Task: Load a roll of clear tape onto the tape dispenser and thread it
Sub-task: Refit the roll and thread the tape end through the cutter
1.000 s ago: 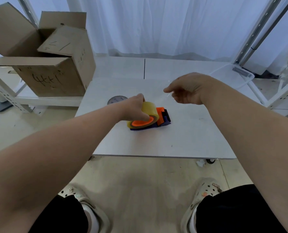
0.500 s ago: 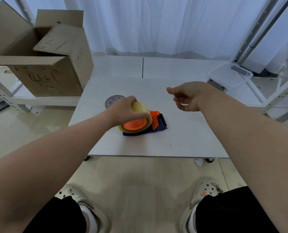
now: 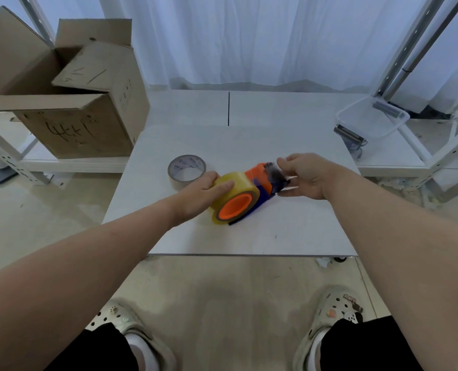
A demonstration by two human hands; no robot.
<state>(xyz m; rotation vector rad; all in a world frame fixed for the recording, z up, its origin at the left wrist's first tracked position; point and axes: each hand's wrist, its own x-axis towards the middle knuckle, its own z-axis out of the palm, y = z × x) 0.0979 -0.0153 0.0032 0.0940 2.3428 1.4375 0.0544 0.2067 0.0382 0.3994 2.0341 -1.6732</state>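
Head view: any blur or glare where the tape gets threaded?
Head view: motion blur smears the dispenser front by the right hand; the roll is sharp; light is soft, with no glare; the wide angle bends the frame edges.

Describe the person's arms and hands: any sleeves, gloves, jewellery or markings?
Both arms are uncovered. The bare left forearm and bare right forearm show no sleeve up to the frame's edge. The ungloved left hand and ungloved right hand show no ring, watch, wristband or markings.
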